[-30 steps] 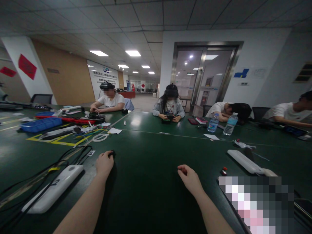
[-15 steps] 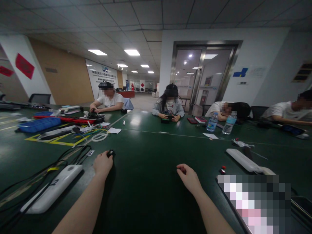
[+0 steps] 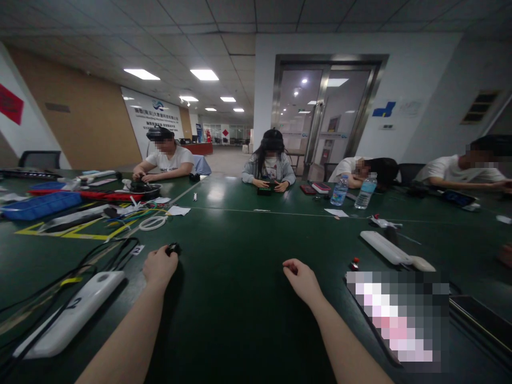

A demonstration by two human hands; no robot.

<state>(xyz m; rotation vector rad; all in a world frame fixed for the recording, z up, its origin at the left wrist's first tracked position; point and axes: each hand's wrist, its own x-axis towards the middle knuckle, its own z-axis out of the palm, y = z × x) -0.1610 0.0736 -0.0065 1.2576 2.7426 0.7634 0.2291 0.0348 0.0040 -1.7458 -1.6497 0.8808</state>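
Note:
My left hand (image 3: 160,266) rests on the green table (image 3: 232,298), its fingers closed around a small black object (image 3: 173,249). Only the front of that object shows past the fingers, so its kind is unclear. Just left of this hand are black cables and a white power strip (image 3: 76,312) marked 2. Across from it, my right hand (image 3: 301,277) lies on the table with its fingers curled in. Nothing shows between its thumb and fingers. A phone-like slab (image 3: 396,320) with a blurred-out screen lies to the right of that hand.
A blue tray (image 3: 42,207), tangled wires and a coiled white cable (image 3: 152,223) lie at the left. Two water bottles (image 3: 365,192) and another white strip (image 3: 384,248) stand or lie at the right. Several people sit along the far side; one handles a dark box (image 3: 264,190).
The camera view has turned slightly right and down, so the scene sits further left and higher. Both hands keep nearly the same pose and place on the table.

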